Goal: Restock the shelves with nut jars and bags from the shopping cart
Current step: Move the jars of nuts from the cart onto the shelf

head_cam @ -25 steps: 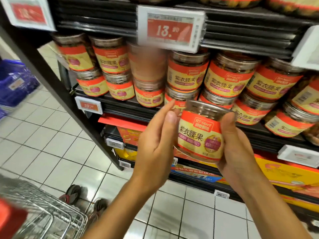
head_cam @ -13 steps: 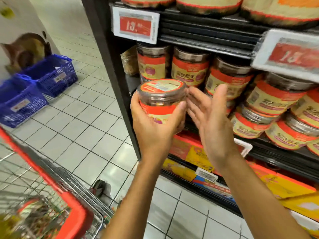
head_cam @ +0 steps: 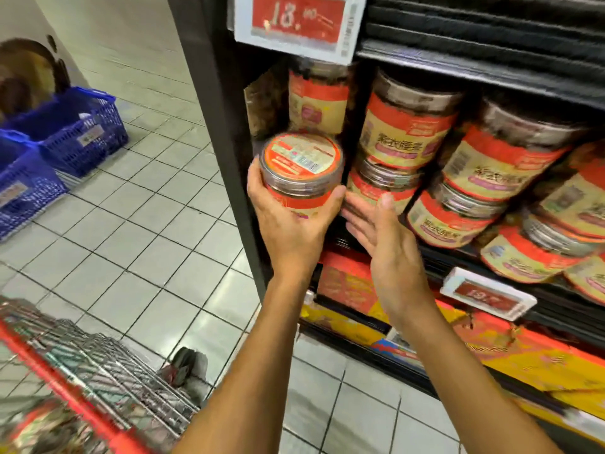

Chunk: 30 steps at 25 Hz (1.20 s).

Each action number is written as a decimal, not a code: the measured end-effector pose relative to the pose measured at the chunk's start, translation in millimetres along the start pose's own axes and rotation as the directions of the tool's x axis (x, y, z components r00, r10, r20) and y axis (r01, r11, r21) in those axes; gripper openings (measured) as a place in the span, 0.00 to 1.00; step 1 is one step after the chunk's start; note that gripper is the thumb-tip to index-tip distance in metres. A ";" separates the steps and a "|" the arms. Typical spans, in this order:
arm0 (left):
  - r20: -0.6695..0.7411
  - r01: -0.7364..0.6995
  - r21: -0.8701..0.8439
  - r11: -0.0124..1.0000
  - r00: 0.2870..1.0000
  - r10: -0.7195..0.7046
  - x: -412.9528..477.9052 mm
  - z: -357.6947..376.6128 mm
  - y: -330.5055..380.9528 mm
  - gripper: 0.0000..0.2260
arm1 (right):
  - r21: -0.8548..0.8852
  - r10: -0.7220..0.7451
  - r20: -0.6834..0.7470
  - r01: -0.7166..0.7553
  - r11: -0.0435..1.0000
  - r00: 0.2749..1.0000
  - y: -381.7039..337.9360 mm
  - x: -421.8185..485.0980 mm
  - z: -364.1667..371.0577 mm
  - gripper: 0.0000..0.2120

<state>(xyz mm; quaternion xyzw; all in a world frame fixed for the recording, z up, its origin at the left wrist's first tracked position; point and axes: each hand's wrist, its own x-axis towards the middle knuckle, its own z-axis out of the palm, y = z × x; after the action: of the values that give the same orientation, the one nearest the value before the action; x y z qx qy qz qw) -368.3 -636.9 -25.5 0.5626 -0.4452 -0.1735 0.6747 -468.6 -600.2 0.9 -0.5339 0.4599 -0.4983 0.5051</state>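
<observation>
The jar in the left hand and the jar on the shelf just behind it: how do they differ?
The held jar is gripped by the left hand; the shelf jar sits untouched. The held jar shows its stickered lid; the shelf jar shows only its side label. Both wear orange-and-cream labels.

I steer by a single view, the wide-angle camera worn on the person's head. It faces forward and down, rolled so the black shelf upright (head_cam: 212, 132) slants from 12 o'clock towards the centre. The shelves (head_cam: 491, 70) fill 12 through 4 o'clock, near enough that the stocked jars (head_cam: 406, 132) show their labels, though blurred. The tiled floor (head_cam: 147, 231) spreads from 6 to 11 o'clock. Both forearms enter at 6 o'clock; the left hand (head_cam: 288, 227), round its jar (head_cam: 301, 165), and the right hand (head_cam: 389, 253) sit mid-frame at arm's reach. The shopping cart (head_cam: 98, 371) crowds 7 o'clock, very near. Blue baskets (head_cam: 78, 129) lie at 10 o'clock, well apart.
</observation>
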 end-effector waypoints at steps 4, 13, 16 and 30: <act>0.061 -0.014 -0.024 1.000 0.998 0.015 14.3 10.0 -9.9 0.45 | 0.015 -0.012 -0.012 0.012 1.000 1.000 1.5 13.5 3.2 0.18; 0.241 0.065 0.040 0.997 0.968 -0.073 16.4 0.6 -24.3 0.33 | -0.046 0.003 -0.063 -0.006 0.999 0.998 12.1 19.5 5.6 0.30; 0.186 0.173 -0.117 0.978 0.971 -0.150 4.0 -14.8 -22.8 0.26 | -0.047 0.005 -0.095 -0.009 0.999 0.995 14.1 20.9 12.6 0.28; 0.195 0.339 0.023 0.941 0.921 -0.336 -12.8 -77.2 47.7 0.17 | -0.138 0.104 -0.110 -0.119 0.983 0.989 -29.4 -27.8 4.4 0.21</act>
<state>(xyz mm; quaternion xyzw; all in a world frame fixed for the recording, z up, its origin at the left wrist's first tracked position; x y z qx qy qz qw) -326.6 -566.2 15.1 0.6070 -0.4051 -0.3442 0.5907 -466.8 -570.2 28.4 -0.5163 0.5491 -0.4612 0.4681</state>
